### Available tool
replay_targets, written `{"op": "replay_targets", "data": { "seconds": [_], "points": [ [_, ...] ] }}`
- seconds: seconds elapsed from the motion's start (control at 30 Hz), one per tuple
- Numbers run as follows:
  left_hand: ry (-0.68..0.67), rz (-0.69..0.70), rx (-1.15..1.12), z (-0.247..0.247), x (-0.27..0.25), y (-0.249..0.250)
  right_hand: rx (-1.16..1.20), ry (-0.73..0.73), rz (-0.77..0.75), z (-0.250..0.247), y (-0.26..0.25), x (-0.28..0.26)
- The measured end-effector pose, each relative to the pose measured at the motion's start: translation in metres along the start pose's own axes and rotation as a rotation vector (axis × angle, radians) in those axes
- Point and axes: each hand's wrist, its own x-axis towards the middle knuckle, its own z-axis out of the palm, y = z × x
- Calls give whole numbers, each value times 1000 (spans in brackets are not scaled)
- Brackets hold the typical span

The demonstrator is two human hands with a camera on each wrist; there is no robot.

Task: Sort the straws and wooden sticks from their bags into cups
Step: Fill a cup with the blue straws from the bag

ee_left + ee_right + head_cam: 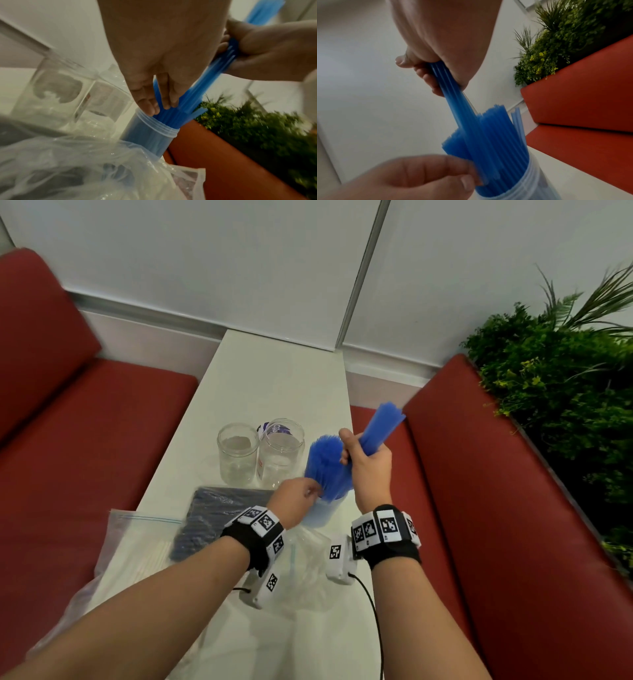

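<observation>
A translucent plastic cup [323,513] [150,132] stands near the table's right edge, packed with upright blue straws [325,463] [498,129]. My right hand [363,453] [426,73] grips another bundle of blue straws [382,428] [453,102], tilted up to the right, its lower end pushed in among the straws in the cup. My left hand [301,498] [154,102] is at the cup's rim, thumb and fingers pinching the standing straws from the left. Two clear glass jars [236,453] [281,453] stand empty behind the cup.
A bag of dark straws [219,515] lies left of the cup, and a zip bag [137,542] with pale contents hangs over the table's left edge. An empty crumpled plastic bag [308,563] lies under my wrists. Red benches [513,474] flank the narrow white table [274,378].
</observation>
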Motion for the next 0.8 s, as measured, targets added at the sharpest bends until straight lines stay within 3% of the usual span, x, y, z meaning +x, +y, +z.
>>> {"op": "replay_targets", "data": {
  "seconds": [0.07,0.2,0.57,0.8],
  "points": [
    [-34,82,155,8,5,3,-13,24,22,0,11,5],
    [-96,79,317,23,11,-6,27,74,70,2,30,14],
    [13,29,225,30,25,-16,-11,151,92,20,62,25],
    [7,-46,230,31,36,-13,-72,157,2,14,63,32]
  ]
}}
